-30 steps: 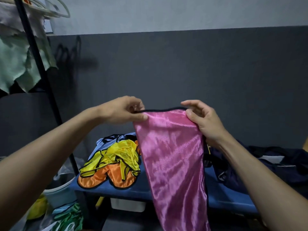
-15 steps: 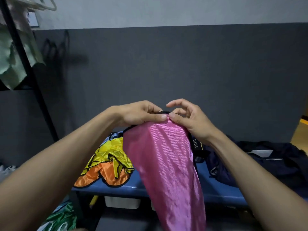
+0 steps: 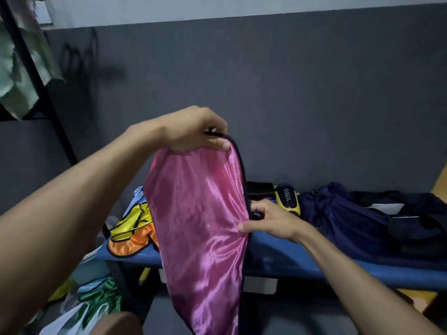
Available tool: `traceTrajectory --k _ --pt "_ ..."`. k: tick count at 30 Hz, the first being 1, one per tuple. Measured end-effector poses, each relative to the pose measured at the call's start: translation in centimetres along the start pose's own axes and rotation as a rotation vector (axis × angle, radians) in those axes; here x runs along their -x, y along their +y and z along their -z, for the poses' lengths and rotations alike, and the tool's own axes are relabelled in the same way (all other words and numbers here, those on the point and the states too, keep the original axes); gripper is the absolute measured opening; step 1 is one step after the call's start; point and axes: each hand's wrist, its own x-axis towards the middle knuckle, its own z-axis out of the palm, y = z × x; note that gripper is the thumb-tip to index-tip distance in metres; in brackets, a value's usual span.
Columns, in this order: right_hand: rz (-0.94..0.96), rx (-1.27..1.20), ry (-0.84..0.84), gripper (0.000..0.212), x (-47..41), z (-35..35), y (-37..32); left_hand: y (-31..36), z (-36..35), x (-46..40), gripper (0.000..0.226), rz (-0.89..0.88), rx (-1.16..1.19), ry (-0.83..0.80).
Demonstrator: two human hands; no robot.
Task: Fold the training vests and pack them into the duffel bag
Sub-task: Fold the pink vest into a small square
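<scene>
We see the pink vest [image 3: 200, 226] held up in the air in front of the blue bench [image 3: 290, 262], hanging long and narrow, its lower end dropping below the bench edge. The left hand [image 3: 193, 129] is at the vest's top, fingers and thumb curled round the black-trimmed upper edge, so the cloth hangs straight down from that grip. The right hand [image 3: 268, 220] is lower, at the vest's right edge about halfway down; thumb in front, fingers behind, it pinches the black trim there. The two hands are well apart, one above the other along the vest.

On the bench, behind the vest's left edge, lies a heap of vests [image 3: 130, 230], yellow over orange with a bit of pale blue; the pink vest overlaps it in our view, contact cannot be told. On the bench to the right of the vest, the dark navy duffel bag [image 3: 362, 221] lies slumped, near the right hand but not touched. Between vest and bag sits a yellow and black object [image 3: 287, 199], just behind the right hand. Below the bench's left end, green cloth [image 3: 101, 298].
</scene>
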Motion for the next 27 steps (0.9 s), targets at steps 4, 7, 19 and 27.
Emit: traceTrajectory --k 4,7,19,27 --pt "-0.04 -0.113 0.009 0.045 0.1 0.1 2.2 -0.5 0.0 0.5 0.034 0.005 0.006 0.031" --pt "-0.138 -0.376 0.068 0.064 0.4 -0.8 3.5 -0.4 0.4 0.7 0.037 -0.002 0.019 0.035" --pt "-0.165 -0.419 0.042 0.017 0.2 -4.0 3.4 1.6 0.7 0.4 0.019 -0.065 0.188 -0.144" --pt "-0.211 -0.445 -0.174 0.011 -0.7 -5.8 2.5 2.1 2.8 1.0 0.017 -0.124 0.26 -0.187"
